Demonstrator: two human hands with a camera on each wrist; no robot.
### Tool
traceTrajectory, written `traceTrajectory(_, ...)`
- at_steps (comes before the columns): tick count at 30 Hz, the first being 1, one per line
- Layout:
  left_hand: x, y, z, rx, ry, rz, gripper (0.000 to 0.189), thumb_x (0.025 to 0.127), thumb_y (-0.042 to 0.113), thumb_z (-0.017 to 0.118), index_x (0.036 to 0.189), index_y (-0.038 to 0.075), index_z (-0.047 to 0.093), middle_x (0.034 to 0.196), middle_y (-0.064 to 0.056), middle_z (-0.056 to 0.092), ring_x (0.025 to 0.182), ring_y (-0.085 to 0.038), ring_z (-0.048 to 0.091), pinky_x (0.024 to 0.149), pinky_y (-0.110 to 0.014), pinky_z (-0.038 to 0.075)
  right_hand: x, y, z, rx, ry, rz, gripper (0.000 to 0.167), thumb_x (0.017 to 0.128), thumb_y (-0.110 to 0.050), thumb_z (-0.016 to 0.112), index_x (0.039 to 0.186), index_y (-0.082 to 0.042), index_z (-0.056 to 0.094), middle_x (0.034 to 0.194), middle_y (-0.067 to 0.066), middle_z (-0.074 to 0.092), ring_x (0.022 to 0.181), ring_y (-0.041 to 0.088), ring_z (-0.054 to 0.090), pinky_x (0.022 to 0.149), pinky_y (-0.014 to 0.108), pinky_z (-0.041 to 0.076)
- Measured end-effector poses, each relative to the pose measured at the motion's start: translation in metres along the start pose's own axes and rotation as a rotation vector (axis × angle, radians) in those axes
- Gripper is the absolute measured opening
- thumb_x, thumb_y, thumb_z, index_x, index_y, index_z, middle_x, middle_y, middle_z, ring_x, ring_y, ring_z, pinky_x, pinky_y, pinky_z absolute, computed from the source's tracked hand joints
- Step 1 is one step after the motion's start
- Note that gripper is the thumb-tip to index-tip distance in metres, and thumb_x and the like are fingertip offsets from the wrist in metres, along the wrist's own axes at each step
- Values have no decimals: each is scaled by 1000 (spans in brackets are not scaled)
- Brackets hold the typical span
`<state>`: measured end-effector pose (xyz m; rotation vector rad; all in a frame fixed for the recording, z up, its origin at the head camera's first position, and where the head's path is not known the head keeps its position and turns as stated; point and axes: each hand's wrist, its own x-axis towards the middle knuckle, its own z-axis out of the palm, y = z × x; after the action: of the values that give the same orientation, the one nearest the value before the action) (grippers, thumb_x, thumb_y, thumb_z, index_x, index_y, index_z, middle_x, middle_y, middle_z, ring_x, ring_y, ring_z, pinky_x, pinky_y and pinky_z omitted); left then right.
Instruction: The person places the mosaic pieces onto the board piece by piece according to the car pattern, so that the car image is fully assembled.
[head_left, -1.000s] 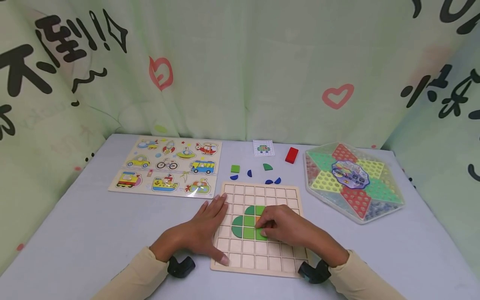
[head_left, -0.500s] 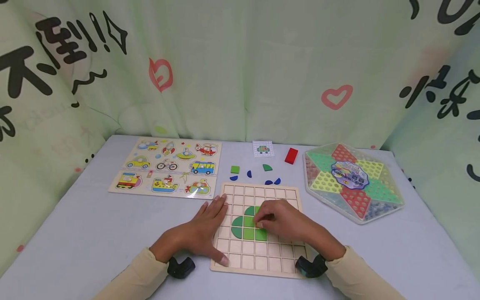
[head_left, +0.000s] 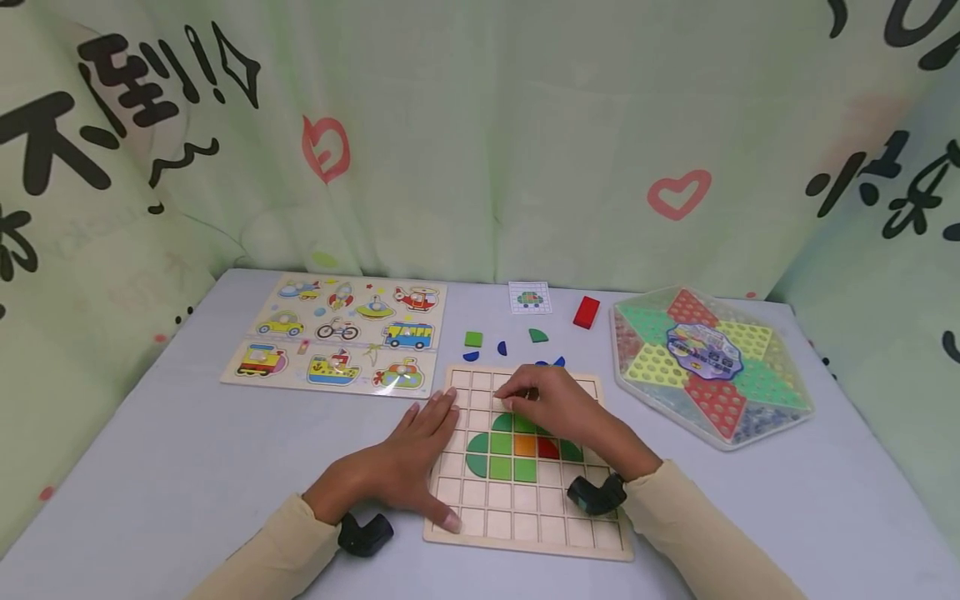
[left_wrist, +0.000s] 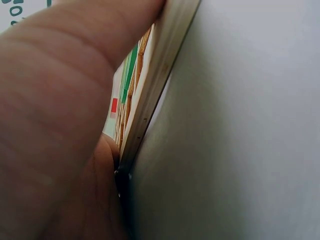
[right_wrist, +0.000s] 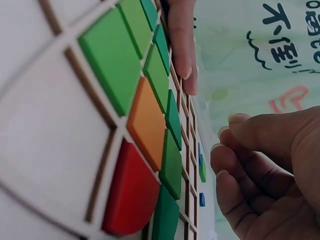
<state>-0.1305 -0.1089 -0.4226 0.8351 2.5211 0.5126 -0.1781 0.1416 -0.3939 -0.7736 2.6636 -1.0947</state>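
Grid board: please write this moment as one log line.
left hand: on left edge of grid board | right hand: over board, no held piece visible | orange piece, red piece: in adjacent cells

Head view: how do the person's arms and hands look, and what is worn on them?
The left arm wears a long beige fabric sleeve, the right a matching beige fabric sleeve. At the left wrist sits a black, curved device; at the right, a similar black device. The left hand and right hand are bare, without gloves.
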Motion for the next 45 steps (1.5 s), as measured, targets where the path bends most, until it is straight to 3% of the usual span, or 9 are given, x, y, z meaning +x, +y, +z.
traceTrajectory(6,1,1,-1,7,-1,11,135,61,76,73,156,6,6,162,-5,-13,146,-21,-15,115,-46,-5,18,2,0,7,39,63,15,91,-8,69,105,-11,76,96,-5,68,82,16,56,74,29,51)
traceTrajectory(14,0,-1,0,16,0,15,136,61,77,73,156,6,6,162,-5,-13,146,-21,-14,115,-46,-5,50,3,4,66,75,87,16,93,-9,67,106,-8,75,96,0,70,84,18,58,76,29,52)
traceTrajectory(21,-1,-2,-1,13,6,22,135,61,77,72,156,5,7,162,-5,-13,146,-21,-14,115,-46,-5,72,5,9,125,96,197,17,94,-13,66,108,-8,75,105,3,70,94,19,60,84,31,52)
traceTrajectory(28,-2,-1,-3,18,6,15,135,61,75,73,156,5,7,162,-6,-12,146,-22,-14,115,-46,-5,91,7,10,133,137,254,19,95,-13,64,112,-10,73,113,4,68,102,19,59,90,32,50)
traceTrajectory(36,-2,-1,-2,10,5,19,135,61,75,74,156,4,8,162,-7,-12,146,-22,-13,116,-47,-4,101,10,9,134,203,322,23,96,-10,61,118,-8,70,114,5,66,104,20,58,90,34,49)
traceTrajectory(45,-1,0,-1,5,12,29,136,61,75,74,156,5,7,162,-7,-12,146,-22,-13,115,-47,-4,105,18,11,70,136,317,31,96,-10,61,126,-7,65,118,9,63,108,22,57,95,37,47)
